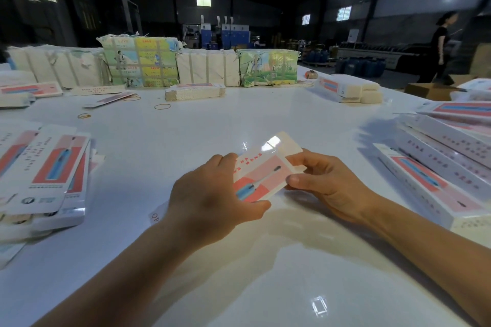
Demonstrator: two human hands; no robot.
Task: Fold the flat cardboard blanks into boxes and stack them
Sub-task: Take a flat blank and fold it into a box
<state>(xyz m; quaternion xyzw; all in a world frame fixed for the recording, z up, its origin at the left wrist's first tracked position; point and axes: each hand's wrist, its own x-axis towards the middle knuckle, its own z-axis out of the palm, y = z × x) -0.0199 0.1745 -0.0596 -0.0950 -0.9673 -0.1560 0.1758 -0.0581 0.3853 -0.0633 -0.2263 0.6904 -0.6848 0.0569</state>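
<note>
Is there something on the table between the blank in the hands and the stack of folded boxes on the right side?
Nothing visible does. Both hands, left hand and right hand, hold the cardboard blank above the white table. Between it and the folded boxes on the right lies only bare tabletop.

glossy cardboard blank (263, 167), glossy smooth table (239, 260)

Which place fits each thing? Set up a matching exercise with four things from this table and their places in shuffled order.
Things:
1. cardboard blank
2. pile of flat blanks
3. folded boxes
4. rubber band

Places:
A. far middle of the table
B. the person's right side
C. between both hands
D. the person's left side

Pairs: 1-C, 2-D, 3-B, 4-A
</note>
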